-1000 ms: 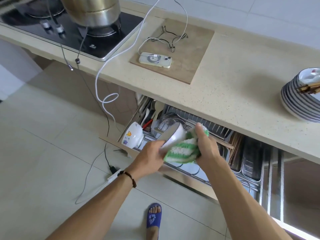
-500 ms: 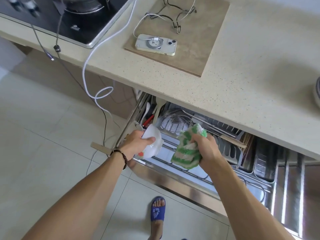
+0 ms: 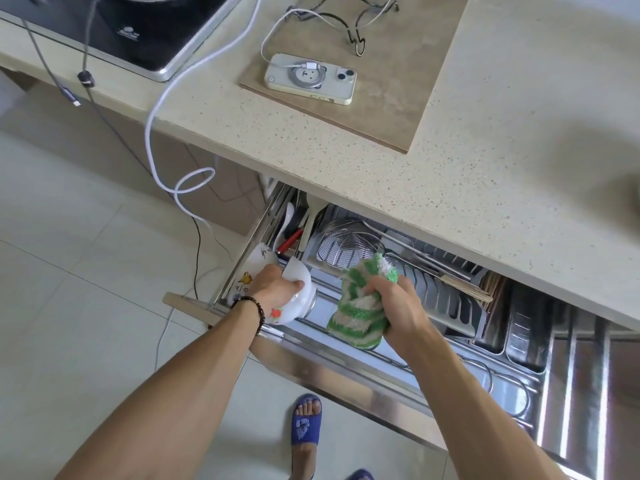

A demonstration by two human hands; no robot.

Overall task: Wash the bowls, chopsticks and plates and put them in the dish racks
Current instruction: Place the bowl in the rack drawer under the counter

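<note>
lowering the white bowl (image 3: 298,297), gripped on its side by the left hand (image 3: 277,289), into the pulled-out dish rack (image 3: 446,306) beside another bowl (image 3: 258,268), should be done gently; the green cloth (image 3: 360,306) is bunched in the right hand (image 3: 398,306).

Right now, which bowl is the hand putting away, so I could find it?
Find the pulled-out dish rack drawer under the counter. At its left end the left hand grips a white bowl with a red flower; the other bowl stands untouched behind it.

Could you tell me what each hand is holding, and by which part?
Left hand grips the white bowl by its outer side; right hand clutches the bunched green cloth.
</note>
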